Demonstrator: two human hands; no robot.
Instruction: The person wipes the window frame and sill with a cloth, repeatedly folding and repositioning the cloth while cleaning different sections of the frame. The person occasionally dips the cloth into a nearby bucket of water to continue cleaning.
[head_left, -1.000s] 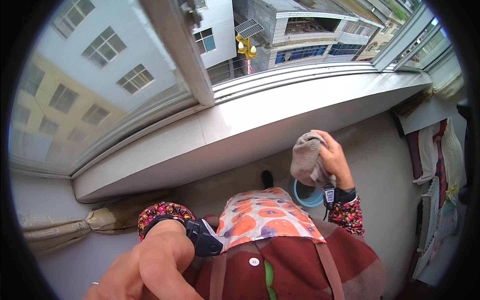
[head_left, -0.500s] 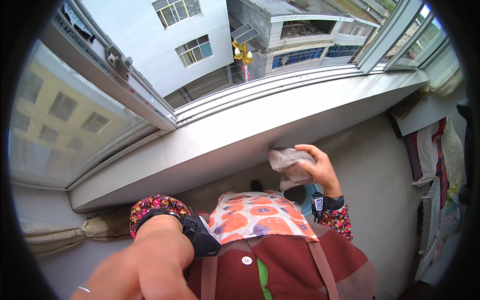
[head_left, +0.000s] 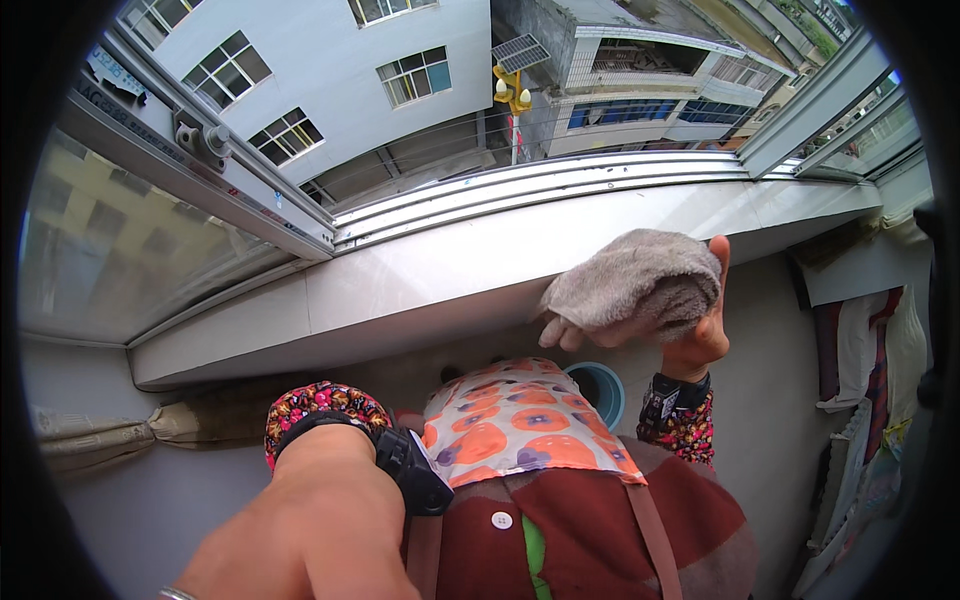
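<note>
A crumpled grey cloth (head_left: 635, 280) is held up by my right hand (head_left: 705, 335), beside the front face of the white window sill (head_left: 430, 255). The thumb or a finger sticks up at the cloth's right edge, and fingertips show beneath its left end; the rest of the grip is covered by the cloth. My left hand (head_left: 290, 530) reaches toward the lower edge at the left, back of the hand up. Its fingers lie outside the picture, so whatever they touch is hidden. Under the cloth, a light blue bucket (head_left: 617, 388) stands on the floor.
A sliding window frame (head_left: 215, 165) rises at the left, and its track (head_left: 540, 175) runs along the sill. Tied-back curtain (head_left: 190, 428) hangs at the lower left. Folded fabrics (head_left: 850, 350) are piled at the right. My patterned apron (head_left: 530, 420) spreads below the sill.
My right hand has lifted the cloth up and to the right, closer to the sill's height. More of the bucket shows. The view has shifted slightly; my left hand stays low at the left.
</note>
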